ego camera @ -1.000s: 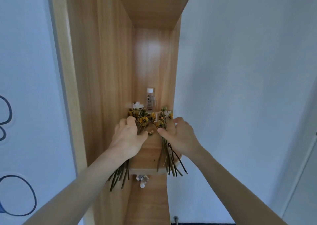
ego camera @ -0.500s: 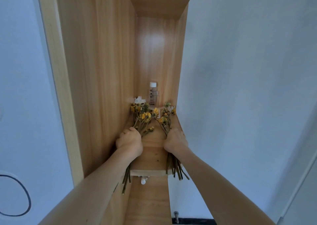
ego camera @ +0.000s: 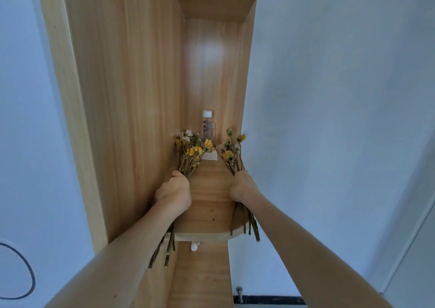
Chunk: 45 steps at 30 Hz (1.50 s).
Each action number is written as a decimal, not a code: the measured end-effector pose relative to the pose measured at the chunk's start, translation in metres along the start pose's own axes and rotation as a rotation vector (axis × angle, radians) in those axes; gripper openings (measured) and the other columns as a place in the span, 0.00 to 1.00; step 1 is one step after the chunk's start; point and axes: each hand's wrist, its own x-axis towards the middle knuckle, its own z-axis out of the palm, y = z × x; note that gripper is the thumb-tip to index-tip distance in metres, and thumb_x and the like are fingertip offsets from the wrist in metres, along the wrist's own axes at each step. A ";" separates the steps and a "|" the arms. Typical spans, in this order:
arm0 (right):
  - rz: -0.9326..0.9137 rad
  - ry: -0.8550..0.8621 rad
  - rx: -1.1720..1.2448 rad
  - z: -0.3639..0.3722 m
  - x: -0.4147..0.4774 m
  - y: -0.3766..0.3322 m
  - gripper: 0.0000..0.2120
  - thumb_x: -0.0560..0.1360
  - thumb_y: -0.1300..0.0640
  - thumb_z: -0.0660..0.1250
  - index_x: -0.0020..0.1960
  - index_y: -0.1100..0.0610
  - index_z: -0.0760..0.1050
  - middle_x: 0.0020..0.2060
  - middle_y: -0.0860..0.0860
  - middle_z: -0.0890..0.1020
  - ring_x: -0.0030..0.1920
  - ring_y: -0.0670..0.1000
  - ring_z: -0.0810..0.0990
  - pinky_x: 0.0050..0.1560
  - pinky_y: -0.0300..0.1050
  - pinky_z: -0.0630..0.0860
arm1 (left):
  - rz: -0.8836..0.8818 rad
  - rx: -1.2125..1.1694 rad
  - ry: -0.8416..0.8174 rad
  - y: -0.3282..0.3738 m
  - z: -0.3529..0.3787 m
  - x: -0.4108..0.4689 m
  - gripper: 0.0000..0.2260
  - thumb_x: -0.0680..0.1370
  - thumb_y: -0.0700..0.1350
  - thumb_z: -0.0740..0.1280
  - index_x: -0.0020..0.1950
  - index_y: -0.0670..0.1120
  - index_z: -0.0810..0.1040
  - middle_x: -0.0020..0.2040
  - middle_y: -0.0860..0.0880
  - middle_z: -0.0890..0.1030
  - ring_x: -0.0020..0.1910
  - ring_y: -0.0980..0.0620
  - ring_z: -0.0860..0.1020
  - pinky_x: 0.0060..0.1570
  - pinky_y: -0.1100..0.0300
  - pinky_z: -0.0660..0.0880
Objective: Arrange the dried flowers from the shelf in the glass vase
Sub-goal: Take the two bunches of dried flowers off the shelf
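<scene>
Tightly, mid-stem: left hand (ego camera: pixel 173 193) round left flower-bunch (ego camera: pixel 190 153), right hand (ego camera: pixel 242 187) round right flower-bunch (ego camera: pixel 231 153)

Two bare forearms reach up and forward side by side, rising from the lower corners and drawing closer toward the hands. The left hand (ego camera: pixel 173 194) is a closed fist with its back toward the camera, fingers (ego camera: pixel 179 178) curled round a bunch of dried yellow flowers on thin green stems (ego camera: pixel 188 153). The right hand (ego camera: pixel 243 189), about level with it and apart from it, is also fisted, gripping a second bunch of dried yellow flowers (ego camera: pixel 231 155) by the stems. Both wrists look roughly straight.
</scene>
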 end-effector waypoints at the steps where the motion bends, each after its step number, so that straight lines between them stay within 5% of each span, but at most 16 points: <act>1: 0.012 -0.005 0.038 -0.002 0.000 0.001 0.20 0.75 0.68 0.57 0.66 0.68 0.62 0.59 0.61 0.73 0.58 0.60 0.75 0.49 0.47 0.71 | -0.008 -0.024 0.001 0.001 -0.001 -0.001 0.20 0.78 0.39 0.61 0.68 0.38 0.59 0.63 0.40 0.73 0.59 0.41 0.75 0.47 0.53 0.70; 6: 0.036 -0.023 0.194 -0.011 0.000 0.010 0.19 0.76 0.67 0.54 0.66 0.69 0.61 0.58 0.63 0.73 0.56 0.60 0.75 0.48 0.48 0.72 | -0.016 -0.134 0.022 0.004 -0.007 -0.008 0.18 0.79 0.41 0.60 0.66 0.38 0.61 0.62 0.39 0.74 0.59 0.40 0.75 0.48 0.51 0.71; 12: -0.023 -0.007 0.343 -0.023 -0.005 0.014 0.09 0.75 0.68 0.53 0.53 0.60 0.63 0.40 0.56 0.71 0.37 0.52 0.70 0.28 0.40 0.63 | 0.060 -0.262 0.071 0.007 -0.023 -0.025 0.15 0.80 0.46 0.58 0.62 0.38 0.63 0.59 0.38 0.76 0.56 0.39 0.76 0.46 0.52 0.71; 16: -0.168 0.067 0.438 -0.037 -0.026 0.015 0.03 0.78 0.63 0.54 0.50 0.60 0.65 0.38 0.55 0.71 0.36 0.53 0.71 0.34 0.44 0.69 | 0.069 -0.462 0.080 0.005 -0.036 -0.038 0.12 0.81 0.47 0.57 0.57 0.39 0.65 0.49 0.40 0.78 0.45 0.42 0.78 0.40 0.54 0.72; 24: -0.360 0.060 0.619 -0.062 -0.130 0.053 0.10 0.80 0.52 0.56 0.45 0.58 0.63 0.31 0.51 0.67 0.24 0.46 0.64 0.24 0.40 0.64 | 0.249 -0.827 0.086 -0.043 -0.041 -0.111 0.07 0.79 0.51 0.59 0.48 0.48 0.69 0.25 0.48 0.71 0.20 0.55 0.70 0.21 0.63 0.68; 29: -0.329 -0.072 0.818 -0.050 -0.220 0.112 0.17 0.73 0.45 0.59 0.48 0.60 0.68 0.27 0.51 0.65 0.21 0.46 0.62 0.19 0.36 0.62 | 0.333 -0.910 0.081 -0.097 -0.019 -0.198 0.09 0.73 0.58 0.59 0.47 0.56 0.70 0.18 0.49 0.70 0.15 0.57 0.66 0.17 0.65 0.65; 35: -0.219 -0.174 0.740 -0.022 -0.316 0.186 0.08 0.70 0.45 0.58 0.43 0.46 0.73 0.26 0.51 0.69 0.21 0.48 0.62 0.20 0.38 0.62 | 0.240 -0.980 -0.070 -0.147 0.021 -0.289 0.11 0.69 0.54 0.60 0.50 0.55 0.73 0.22 0.48 0.73 0.15 0.57 0.62 0.17 0.71 0.59; 45: 0.119 -0.385 0.717 0.052 -0.399 0.270 0.06 0.79 0.62 0.56 0.47 0.57 0.70 0.25 0.47 0.68 0.22 0.45 0.62 0.22 0.35 0.61 | 0.038 -0.874 -0.314 -0.219 0.140 -0.373 0.10 0.75 0.48 0.63 0.48 0.65 0.72 0.30 0.52 0.75 0.20 0.55 0.66 0.20 0.67 0.63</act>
